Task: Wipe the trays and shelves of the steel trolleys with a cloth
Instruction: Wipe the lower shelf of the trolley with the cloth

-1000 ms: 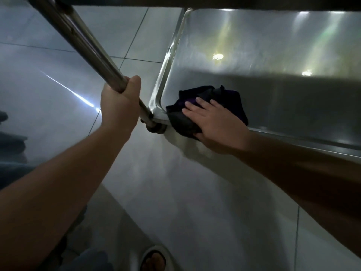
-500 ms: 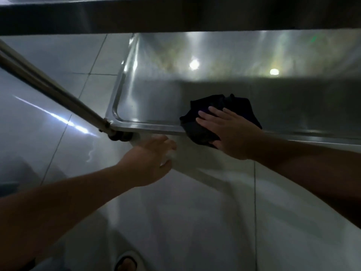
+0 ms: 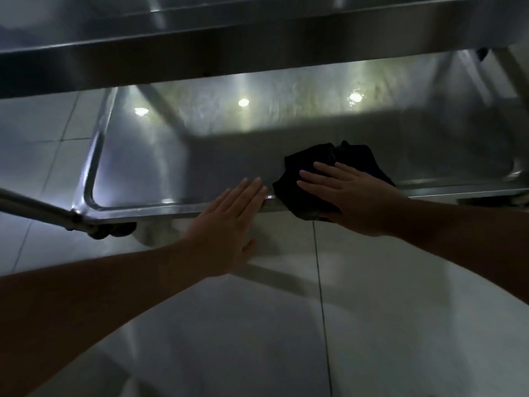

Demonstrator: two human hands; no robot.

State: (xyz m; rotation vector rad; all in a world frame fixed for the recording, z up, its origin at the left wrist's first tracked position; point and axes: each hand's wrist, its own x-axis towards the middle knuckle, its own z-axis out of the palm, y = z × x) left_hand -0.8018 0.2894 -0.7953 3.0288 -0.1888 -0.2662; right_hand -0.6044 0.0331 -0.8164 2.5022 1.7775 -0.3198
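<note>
The steel trolley's bottom shelf [image 3: 183, 167] lies low in front of me, shiny, with a raised rim. A dark crumpled cloth [image 3: 355, 159] sits on the shelf's near rim, right of centre. My right hand [image 3: 352, 196] presses flat on the cloth, fingers straight and pointing left. My left hand [image 3: 229, 219] is spread flat, fingertips over the near rim just left of the cloth, holding nothing.
An upper shelf [image 3: 200, 32] of the trolley overhangs at the top of the view. A steel leg tube [image 3: 31, 204] runs in from the left to the shelf's near left corner, above a castor wheel [image 3: 114, 230]. Pale floor tiles [image 3: 372, 310] lie below.
My left hand let go of the leg tube and moved right to the shelf's near rim. My right hand slid the cloth rightward along the near rim.
</note>
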